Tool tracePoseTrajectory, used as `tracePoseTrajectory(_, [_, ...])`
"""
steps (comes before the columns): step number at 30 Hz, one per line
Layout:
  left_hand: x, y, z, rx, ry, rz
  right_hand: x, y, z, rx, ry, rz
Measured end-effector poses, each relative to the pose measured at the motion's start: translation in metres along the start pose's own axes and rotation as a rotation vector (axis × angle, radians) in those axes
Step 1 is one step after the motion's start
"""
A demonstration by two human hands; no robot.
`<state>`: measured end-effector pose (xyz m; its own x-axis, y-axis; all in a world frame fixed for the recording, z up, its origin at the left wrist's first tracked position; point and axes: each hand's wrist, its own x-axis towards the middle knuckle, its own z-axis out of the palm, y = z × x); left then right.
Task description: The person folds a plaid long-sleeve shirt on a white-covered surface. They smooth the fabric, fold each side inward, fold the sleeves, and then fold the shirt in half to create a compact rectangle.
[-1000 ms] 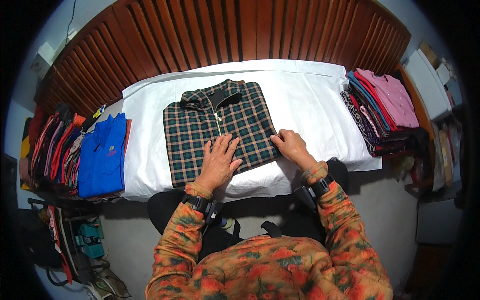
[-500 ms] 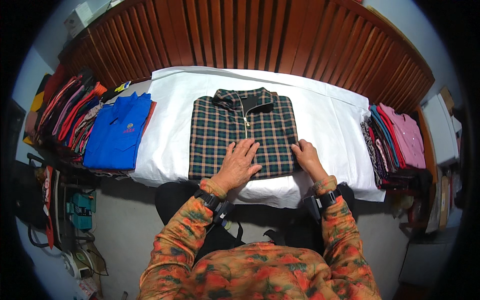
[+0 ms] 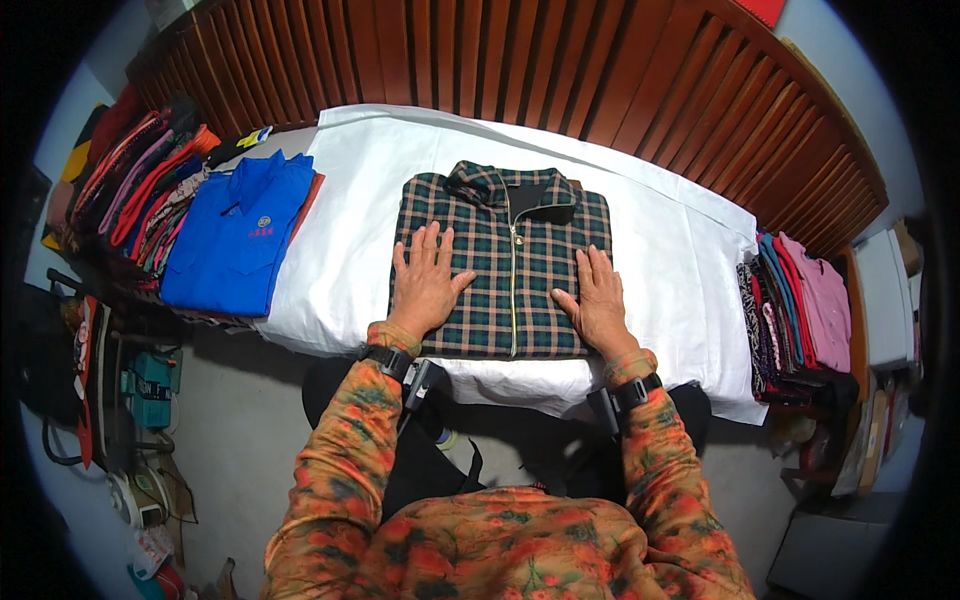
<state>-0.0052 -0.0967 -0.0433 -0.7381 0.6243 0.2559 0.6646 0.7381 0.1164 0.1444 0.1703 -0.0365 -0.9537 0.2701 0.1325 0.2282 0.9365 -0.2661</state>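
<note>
A folded green, black and tan plaid jacket (image 3: 480, 290) lies front up on a white cloth (image 3: 670, 260). Its collar points away from me, and a zipper (image 3: 514, 275) runs down the middle, open at the neck where dark lining shows. Flat on the jacket's left side rests my left hand (image 3: 424, 280), fingers spread. My right hand (image 3: 598, 300) lies flat along the right edge, its thumb stretched toward the zipper. Neither hand grips anything.
To the left sits a folded blue shirt (image 3: 238, 230) beside rows of folded clothes (image 3: 150, 190). Another stack with a pink garment (image 3: 815, 300) stands at the far right. A slatted wooden headboard (image 3: 480, 60) rises behind the cloth.
My left hand has moved left, from the zipper onto the jacket's left side. The right hand has gone from the edge, fingers curled, to lying flat. The whole view has shifted slightly.
</note>
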Motion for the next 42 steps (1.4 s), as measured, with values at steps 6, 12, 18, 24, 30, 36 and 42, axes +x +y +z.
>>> tracePoseTrajectory(6, [0.001,0.000,0.010,-0.015,-0.028,-0.034,-0.002,0.010,0.010,0.021,0.057,-0.036])
tracePoseTrajectory(12, [0.002,0.000,-0.015,-0.148,0.033,-0.099,-0.003,0.008,-0.001,0.145,0.150,-0.029])
tracePoseTrajectory(18, [-0.018,-0.010,-0.039,-0.063,0.100,-0.518,-0.025,0.004,-0.022,0.144,0.063,0.361])
tracePoseTrajectory(24, [-0.011,-0.007,-0.028,-0.293,0.134,-0.421,-0.031,0.015,-0.020,0.210,0.114,0.303])
tracePoseTrajectory(30, [-0.008,0.033,-0.035,-0.378,0.071,-0.423,-0.067,0.046,-0.053,0.090,0.128,0.403])
tracePoseTrajectory(36, [-0.028,0.053,-0.040,-0.138,0.104,-0.003,-0.068,0.026,-0.050,-0.105,0.229,-0.027])
tracePoseTrajectory(42, [-0.040,0.049,-0.020,-0.071,-0.069,0.045,-0.061,0.018,-0.017,-0.077,0.120,-0.024])
